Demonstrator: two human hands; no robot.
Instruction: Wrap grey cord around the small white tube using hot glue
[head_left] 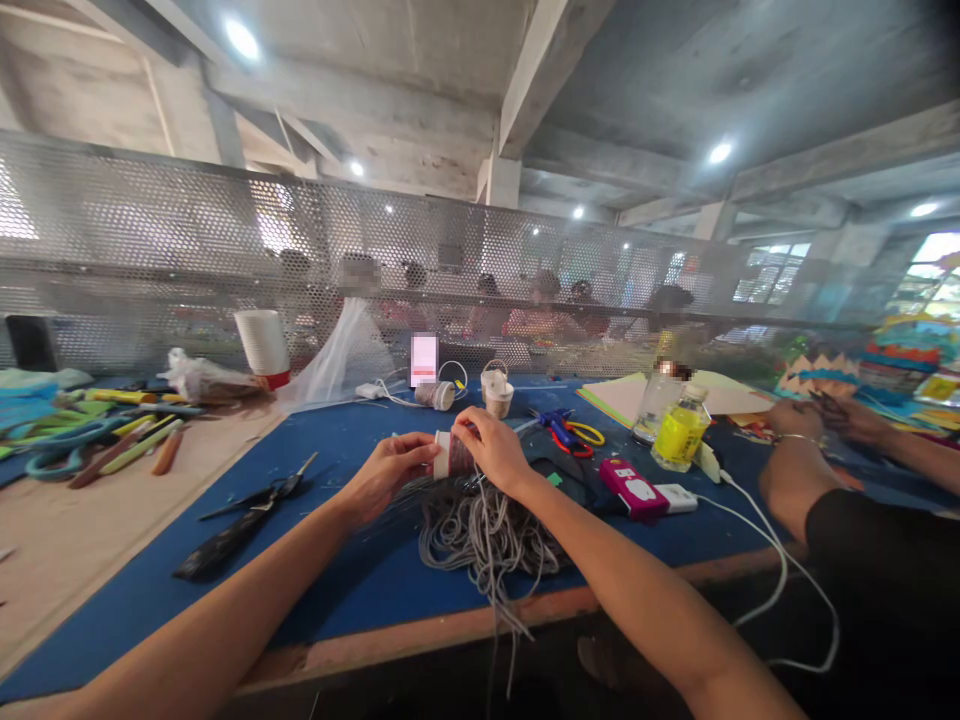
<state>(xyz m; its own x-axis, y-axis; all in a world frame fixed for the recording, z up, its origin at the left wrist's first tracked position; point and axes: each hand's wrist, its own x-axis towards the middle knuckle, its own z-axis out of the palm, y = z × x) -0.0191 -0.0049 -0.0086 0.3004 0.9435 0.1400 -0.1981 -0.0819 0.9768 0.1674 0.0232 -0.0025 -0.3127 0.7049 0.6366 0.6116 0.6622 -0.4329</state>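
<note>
A white paper cup (442, 455) lies sideways between my two hands, its body partly wrapped in greyish-brown cord. My left hand (386, 472) pinches the cup's white end with thumb and fingers. From the other side, my right hand (495, 450) closes over the wrapped part, fingers bent against the cord; it hides much of the cup. Beneath the hands spreads a loose heap of grey cord (487, 535), with strands hanging over the table's front edge. Behind them are a cord-wrapped cup (433, 397) on its side and an upright small bucket-like cup (497, 395) with a handle.
Dark-handled tools (274, 490) lie left. A blue glue gun (555, 418), a magenta power bank (632, 490) with cable and a yellow bottle (681, 435) stand right. Behind are stacked paper cups (262, 345), a phone (424, 358) and a mesh partition (187, 270). A co-worker's hands (799, 425) work at right.
</note>
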